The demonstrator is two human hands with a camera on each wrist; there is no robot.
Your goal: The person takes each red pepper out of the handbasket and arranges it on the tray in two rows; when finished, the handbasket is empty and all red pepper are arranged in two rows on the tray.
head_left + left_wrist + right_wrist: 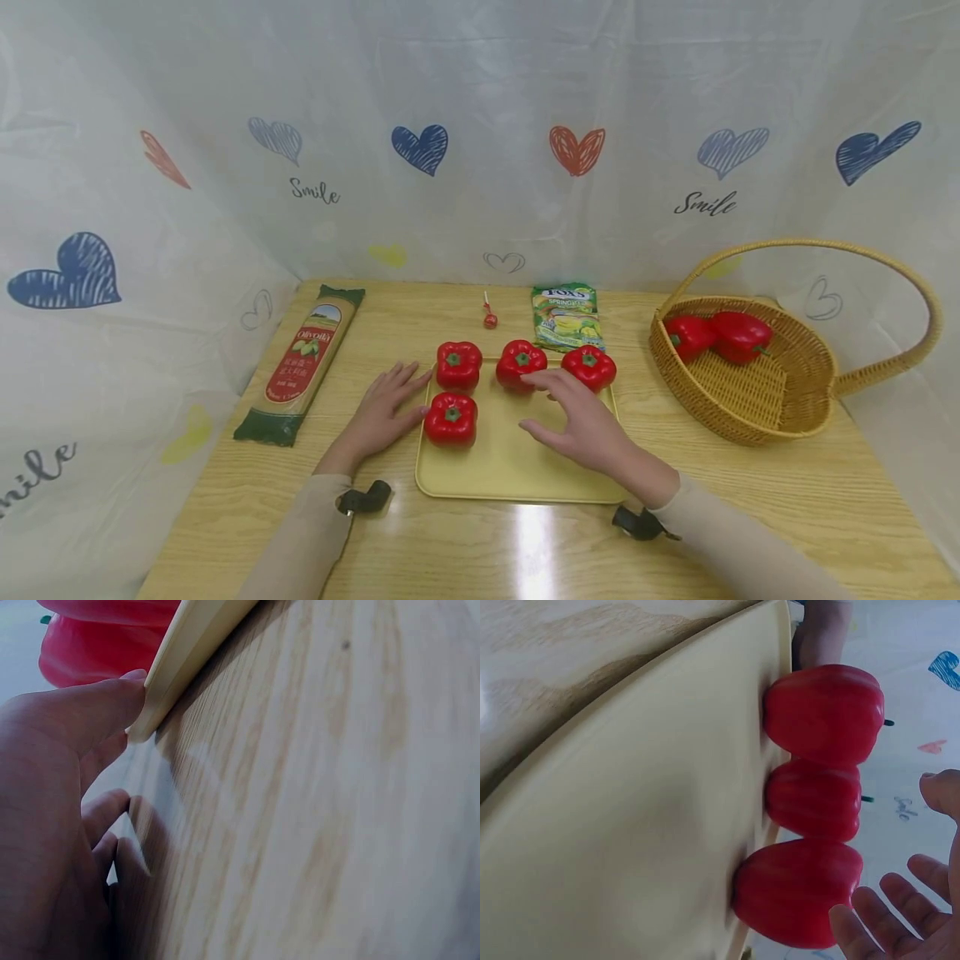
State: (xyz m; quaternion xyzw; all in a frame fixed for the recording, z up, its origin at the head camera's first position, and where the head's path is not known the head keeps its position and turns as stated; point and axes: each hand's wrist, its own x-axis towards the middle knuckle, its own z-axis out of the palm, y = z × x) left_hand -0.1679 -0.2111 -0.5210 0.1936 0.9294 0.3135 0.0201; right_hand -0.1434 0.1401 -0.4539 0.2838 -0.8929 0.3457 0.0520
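Note:
Several red bell peppers sit stem up on a yellow tray [517, 467]: one at its back left corner [459, 379], one in front of that [450, 433], another at the back middle [517, 354], the last at the back right [590, 367]. My left hand [384, 417] lies at the tray's left side, fingers spread; in the left wrist view the thumb [112, 705] is right at the tray's rim [176, 664]. Above the tray's right half hovers my right hand [581, 417], holding nothing, thumb and fingers apart. Its fingertips overlap the back middle pepper in the head view.
To the right stands a wicker basket [817, 421] with a tall handle and two red peppers [738, 336] inside. A spaghetti packet [300, 367] lies on the left. Behind the tray are a red lollipop [490, 320] and a green candy bag [567, 318]. A printed curtain hangs behind.

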